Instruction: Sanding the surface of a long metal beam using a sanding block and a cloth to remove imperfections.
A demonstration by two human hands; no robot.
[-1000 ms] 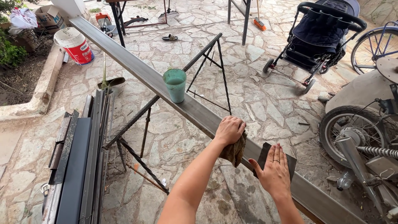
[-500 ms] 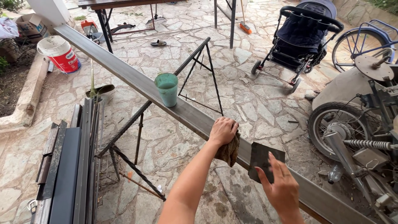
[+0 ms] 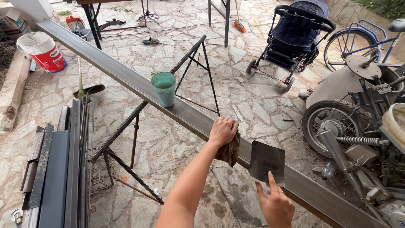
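Across the trestle (image 3: 139, 126) lies the long steel beam (image 3: 126, 78); on it a green cup (image 3: 165, 88), contents unseen. Left hand (image 3: 222, 131) presses a brown rag (image 3: 230, 153) onto it; right hand (image 3: 276, 207) pinches a sandpaper sheet (image 3: 266, 162). Behind stands a red-and-white bucket (image 3: 44, 52).

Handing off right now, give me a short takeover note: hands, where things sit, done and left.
Left hand: pressing a brown rag onto the long metal beam, grip closed on the rag.
Right hand: holding a dark abrasive sheet upright by its lower edge, just above the beam.
Green cup stands on the beam, farther up. The beam rests on a black trestle.
Done: cannot tell how much is wiped.
Left: likely the stretch towards the cup.
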